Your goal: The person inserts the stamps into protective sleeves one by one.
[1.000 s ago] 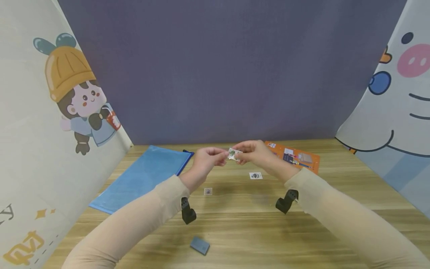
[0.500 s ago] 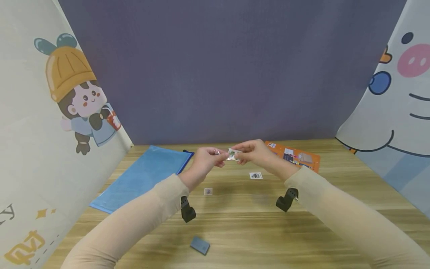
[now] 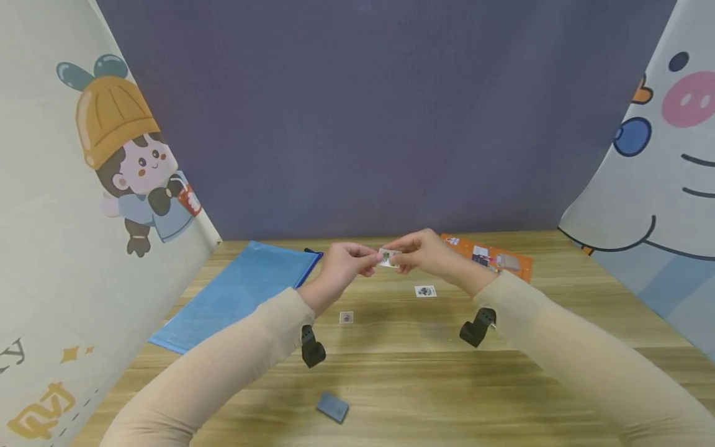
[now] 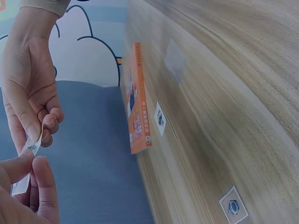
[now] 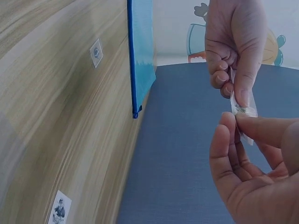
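Note:
Above the table, both hands meet at a small postage stamp (image 3: 390, 257) with a green print, which appears to be with a clear plastic sleeve (image 5: 251, 103). My left hand (image 3: 342, 267) pinches the sleeve between thumb and fingers. From the other side, my right hand (image 3: 429, 254) pinches the stamp, its thumb over the printed face. Fingertips cover much of both pieces, so I cannot tell how far the stamp lies inside. On the table below lie a small square stamp (image 3: 346, 318) and a larger stamp with a dark print (image 3: 425, 292).
A blue zip pouch (image 3: 229, 301) lies at the left. An orange book (image 3: 516, 267) lies at the back right, behind my right forearm. Nearer the front is a small grey-blue box (image 3: 332, 407). A clear, pale sleeve (image 4: 175, 60) rests flat on the wooden table (image 3: 402, 385).
Both hands stay together in nearly the same place, with the right hand slightly higher. The stamp and sleeve have tilted a little between the fingers; the glossy sleeve edge seen earlier shows less.

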Available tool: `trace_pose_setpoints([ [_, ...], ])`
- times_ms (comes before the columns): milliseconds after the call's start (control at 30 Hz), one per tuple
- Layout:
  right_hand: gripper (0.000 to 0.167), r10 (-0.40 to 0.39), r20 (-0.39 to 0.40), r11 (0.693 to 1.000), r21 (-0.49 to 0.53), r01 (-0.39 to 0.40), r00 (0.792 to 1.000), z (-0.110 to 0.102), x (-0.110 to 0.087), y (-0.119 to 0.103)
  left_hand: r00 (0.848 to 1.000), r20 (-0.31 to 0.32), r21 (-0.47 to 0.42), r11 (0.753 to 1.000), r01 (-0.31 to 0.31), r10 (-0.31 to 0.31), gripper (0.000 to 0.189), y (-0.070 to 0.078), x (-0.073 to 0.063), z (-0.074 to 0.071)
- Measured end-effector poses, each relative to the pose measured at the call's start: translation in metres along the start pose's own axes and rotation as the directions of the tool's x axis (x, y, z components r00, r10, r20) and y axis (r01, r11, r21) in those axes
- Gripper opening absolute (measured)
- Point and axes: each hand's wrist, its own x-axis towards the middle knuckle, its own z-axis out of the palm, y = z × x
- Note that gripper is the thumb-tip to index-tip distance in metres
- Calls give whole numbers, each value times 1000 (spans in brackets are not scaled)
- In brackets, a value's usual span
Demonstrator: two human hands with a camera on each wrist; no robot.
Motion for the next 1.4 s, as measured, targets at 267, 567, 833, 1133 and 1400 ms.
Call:
trace_pose_setpoints([
  [267, 33, -5, -26, 999, -34, 4, 1000, -2, 1, 2, 1000, -6, -39, 999, 4, -4, 20, -1, 0, 1],
  [567, 27, 102, -74, 992, 80, -96, 992, -6, 0, 6, 999, -45, -136, 990, -18, 12, 21, -6, 6, 3],
  [833, 28, 80, -86, 989, 132, -68, 993, -1, 1, 4, 999, -32, -116, 993, -9, 5, 22, -5, 4, 4],
  [1133, 26, 100, -103, 983, 162, -82, 990, 6, 1, 4, 1000, 8, -122, 992, -19, 20, 19, -4, 3, 7],
  [1400, 29, 93, -81, 969, 236, -71, 992, 9, 2, 9, 1000, 15, -146, 989, -16, 19, 21, -5, 5, 9],
])
